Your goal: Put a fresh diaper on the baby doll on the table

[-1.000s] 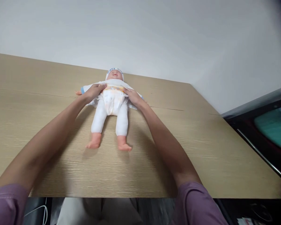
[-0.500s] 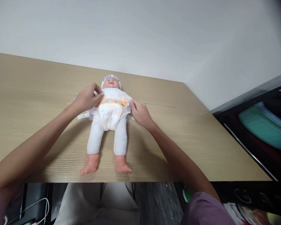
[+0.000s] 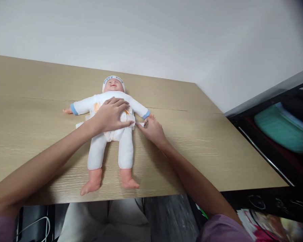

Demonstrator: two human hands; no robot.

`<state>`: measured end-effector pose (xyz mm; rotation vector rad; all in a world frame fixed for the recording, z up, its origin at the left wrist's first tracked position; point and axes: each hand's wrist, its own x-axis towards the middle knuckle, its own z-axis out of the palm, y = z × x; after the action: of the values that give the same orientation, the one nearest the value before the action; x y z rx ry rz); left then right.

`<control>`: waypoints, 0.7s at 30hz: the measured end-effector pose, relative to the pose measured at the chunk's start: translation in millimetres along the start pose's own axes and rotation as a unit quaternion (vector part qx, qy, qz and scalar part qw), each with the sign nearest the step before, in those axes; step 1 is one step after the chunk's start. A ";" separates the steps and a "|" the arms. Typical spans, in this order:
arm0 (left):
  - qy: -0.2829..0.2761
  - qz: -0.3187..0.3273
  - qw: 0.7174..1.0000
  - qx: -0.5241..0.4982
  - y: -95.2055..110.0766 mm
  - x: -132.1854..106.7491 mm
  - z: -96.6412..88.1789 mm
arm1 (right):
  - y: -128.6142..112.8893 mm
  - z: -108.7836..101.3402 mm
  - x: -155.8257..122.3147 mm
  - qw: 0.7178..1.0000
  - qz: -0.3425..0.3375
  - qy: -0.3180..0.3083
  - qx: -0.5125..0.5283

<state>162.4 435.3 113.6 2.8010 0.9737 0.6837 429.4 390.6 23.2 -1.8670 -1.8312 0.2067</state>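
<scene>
Pinching the side tab [image 3: 141, 124] of the diaper [image 3: 113, 135] in my right grip [image 3: 153, 129], I rest my left grip [image 3: 110, 115], spread open, across its front; the baby doll [image 3: 125, 151] lies face-up on the counter [image 3: 197, 148]

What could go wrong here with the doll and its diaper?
The right hand pinches a white strip at the side of the diaper, so a hard pull might tear it. The feet of the doll lie close to the near edge of the table; a tug that way might slide them over.
</scene>
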 end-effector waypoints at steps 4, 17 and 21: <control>0.005 -0.004 1.000 0.007 1.8 0.0 0.6 | -0.1 -19.1 3.8 0.989 0.015 -0.073 0.130; 0.031 -0.025 0.996 -0.079 -3.5 -0.5 3.8 | -96.6 -16.1 42.3 0.953 -0.115 -0.041 0.278; 0.089 0.021 0.963 -0.255 -17.4 -14.6 -3.7 | -96.9 -18.4 13.4 0.947 -0.158 0.036 0.278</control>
<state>140.8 440.0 107.4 2.3405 0.6412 1.0355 352.5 394.9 86.2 -1.1676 -1.7580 0.4770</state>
